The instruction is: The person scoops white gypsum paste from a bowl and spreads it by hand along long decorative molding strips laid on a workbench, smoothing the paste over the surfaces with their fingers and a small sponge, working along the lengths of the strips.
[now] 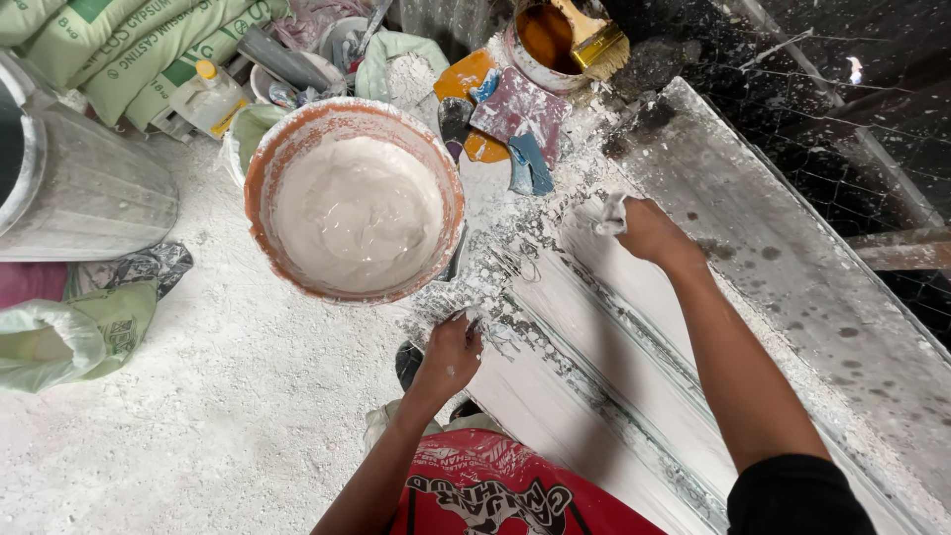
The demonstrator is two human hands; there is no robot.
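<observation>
While right hand [649, 230] grips white wet plaster lump [601, 213] | mould [634, 327] white-smeared

Floor [198, 396] is totally caked in white plaster dust. Sitting on it: an orange bucket [260, 168] full of wet plaster, a crumpled green sack [69, 337], some scrapers [515, 109], and a long white moulding [594, 396].

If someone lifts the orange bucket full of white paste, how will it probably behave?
The orange bucket is filled nearly to its rim with wet white paste, so it is probably heavy. The paste may slosh if tilted. The smeared rim looks slippery, so a grip there might slide.
</observation>
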